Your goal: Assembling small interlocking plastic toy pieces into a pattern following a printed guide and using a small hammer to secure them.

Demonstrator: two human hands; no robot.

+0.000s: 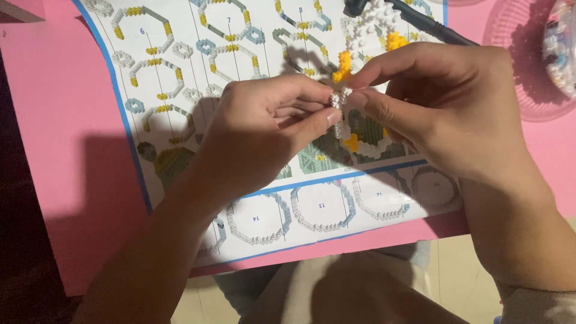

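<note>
My left hand (264,129) and my right hand (441,105) meet over the middle of a printed instruction sheet (180,72). Between the fingertips of both hands sits a small white brick piece (339,99). Just under the fingers lies a partly built model of tiny white, yellow and green bricks (360,129), with yellow bits showing above (343,65) and to the right. My right thumb and forefinger pinch the white piece from the right, my left thumb and fingers from the left.
The sheet lies on a pink mat (66,168). A clear plastic tray (528,54) with small loose pieces stands at the top right. A dark tool (432,27) lies across the sheet's top edge. My lap shows below the table edge.
</note>
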